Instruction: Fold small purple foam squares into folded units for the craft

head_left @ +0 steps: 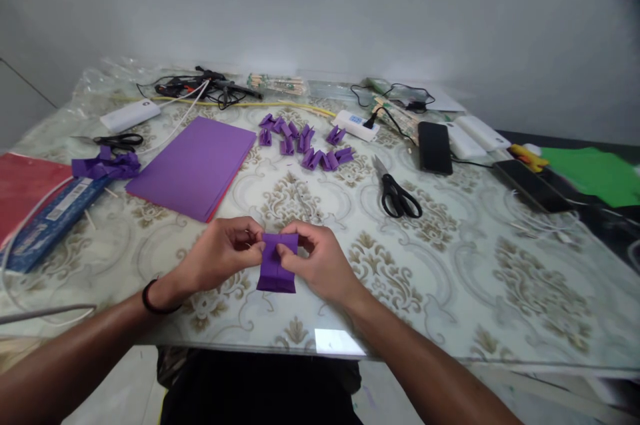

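Observation:
Between my two hands is a small piece of purple paper (278,265) with crease lines across it and its lower end folded. My left hand (225,250) pinches its upper left edge between thumb and fingers. On the upper right, my right hand (317,255) grips it, the thumb lying flat on the paper's face. Beyond my hands lie several small folded purple paper pieces (305,138) in a loose group. To their left rests a stack of purple sheets (193,162) with red paper showing under its edge. Black-handled scissors (397,195) lie to the right.
Purple scraps (107,164) and a second pair of scissors (117,141) lie at left, near a blue box (55,225) and red paper (33,188). A power strip (356,125), cables and phones (435,147) stretch along the back and right. Green sheets (595,174) are far right.

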Available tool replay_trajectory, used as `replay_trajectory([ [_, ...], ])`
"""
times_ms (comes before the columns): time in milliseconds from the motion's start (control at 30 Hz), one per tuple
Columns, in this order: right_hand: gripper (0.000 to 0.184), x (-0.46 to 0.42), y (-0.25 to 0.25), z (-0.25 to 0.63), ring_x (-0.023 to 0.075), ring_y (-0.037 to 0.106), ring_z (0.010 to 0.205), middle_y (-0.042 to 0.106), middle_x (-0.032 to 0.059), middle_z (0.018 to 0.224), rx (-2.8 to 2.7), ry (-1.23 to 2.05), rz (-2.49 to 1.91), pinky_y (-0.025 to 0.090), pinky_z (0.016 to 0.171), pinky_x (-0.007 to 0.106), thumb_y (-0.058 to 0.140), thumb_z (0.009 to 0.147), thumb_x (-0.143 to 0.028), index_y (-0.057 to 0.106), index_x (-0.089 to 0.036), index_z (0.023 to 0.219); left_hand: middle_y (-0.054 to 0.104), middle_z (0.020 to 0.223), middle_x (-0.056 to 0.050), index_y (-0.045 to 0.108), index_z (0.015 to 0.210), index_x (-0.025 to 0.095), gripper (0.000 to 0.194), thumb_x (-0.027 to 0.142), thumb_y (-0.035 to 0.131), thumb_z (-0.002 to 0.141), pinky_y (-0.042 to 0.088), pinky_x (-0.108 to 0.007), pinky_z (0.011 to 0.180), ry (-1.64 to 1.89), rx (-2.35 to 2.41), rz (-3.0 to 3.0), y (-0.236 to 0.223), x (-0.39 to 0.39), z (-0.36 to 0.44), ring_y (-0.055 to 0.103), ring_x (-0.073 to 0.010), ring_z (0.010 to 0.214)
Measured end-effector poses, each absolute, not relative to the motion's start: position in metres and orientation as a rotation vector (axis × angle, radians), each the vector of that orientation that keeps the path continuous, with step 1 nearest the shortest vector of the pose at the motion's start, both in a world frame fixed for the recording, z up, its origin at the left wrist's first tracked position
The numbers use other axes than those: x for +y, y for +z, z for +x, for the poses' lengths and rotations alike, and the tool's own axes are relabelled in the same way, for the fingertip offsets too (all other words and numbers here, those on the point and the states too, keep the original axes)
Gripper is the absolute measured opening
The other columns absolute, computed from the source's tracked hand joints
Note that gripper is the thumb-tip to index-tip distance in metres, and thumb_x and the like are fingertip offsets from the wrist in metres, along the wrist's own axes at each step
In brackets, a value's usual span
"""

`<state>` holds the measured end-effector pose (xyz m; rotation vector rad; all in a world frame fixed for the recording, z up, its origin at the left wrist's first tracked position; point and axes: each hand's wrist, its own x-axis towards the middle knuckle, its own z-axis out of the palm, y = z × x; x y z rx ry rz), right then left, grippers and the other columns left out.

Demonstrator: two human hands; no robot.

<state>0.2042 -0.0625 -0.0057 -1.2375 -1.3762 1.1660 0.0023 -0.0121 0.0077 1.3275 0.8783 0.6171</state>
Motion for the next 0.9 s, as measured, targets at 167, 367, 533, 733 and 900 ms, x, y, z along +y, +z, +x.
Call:
replay_trajectory([
  [167, 0.005, -0.061, -0.004, 0.208, 0.0127, 0.050, 0.065, 0.056, -0.0053, 0.068, -1.279, 1.165, -1.234, 0.041, 0.064, 0.026, 0.069, 0.079, -0.023, 0.065, -0.020, 0.077, 0.080, 0.074, -0.003, 0.068, 0.080, 0.016, 0.017, 0.025, 0.082, 0.080, 0.058, -0.024, 0.071, 0.677, 0.945, 1.367, 0.014, -0.005, -0.003, 0.076, -0.0171, 0.074],
  [367, 0.005, -0.062, -0.004, 0.207, 0.0136, 0.050, 0.066, 0.056, -0.0047, 0.070, -1.350, 1.167, -1.217, 0.041, 0.064, 0.027, 0.069, 0.080, -0.024, 0.065, -0.021, 0.078, 0.078, 0.085, -0.002, 0.072, 0.091, 0.017, 0.014, 0.028, 0.079, 0.086, 0.055, -0.024, 0.069, 0.609, 0.864, 1.502, 0.013, -0.009, 0.002, 0.072, -0.0153, 0.077],
  [533, 0.006, -0.064, -0.002, 0.202, 0.0137, 0.051, 0.065, 0.058, -0.0042, 0.069, -1.454, 1.100, -1.243, 0.040, 0.062, 0.027, 0.069, 0.080, -0.023, 0.066, -0.021, 0.076, 0.075, 0.082, -0.001, 0.074, 0.085, 0.017, 0.013, 0.029, 0.073, 0.089, 0.055, -0.027, 0.073, 0.598, 0.856, 1.581, 0.008, -0.015, 0.007, 0.068, -0.0157, 0.077],
  [733, 0.006, -0.065, 0.000, 0.199, 0.0137, 0.052, 0.065, 0.059, -0.0046, 0.068, -1.513, 1.032, -1.235, 0.040, 0.064, 0.027, 0.069, 0.078, -0.020, 0.066, -0.021, 0.073, 0.073, 0.080, -0.001, 0.073, 0.082, 0.017, 0.006, 0.023, 0.073, 0.083, 0.056, -0.028, 0.077, 0.604, 0.879, 1.605, 0.011, -0.019, 0.009, 0.066, -0.0163, 0.077],
  [900, 0.006, -0.065, 0.000, 0.200, 0.0136, 0.051, 0.064, 0.059, -0.0045, 0.068, -1.500, 1.041, -1.227, 0.039, 0.062, 0.027, 0.069, 0.077, -0.020, 0.065, -0.021, 0.073, 0.074, 0.079, -0.001, 0.072, 0.081, 0.016, 0.007, 0.023, 0.074, 0.081, 0.055, -0.027, 0.074, 0.619, 0.888, 1.604, 0.012, -0.018, 0.007, 0.066, -0.0159, 0.076],
])
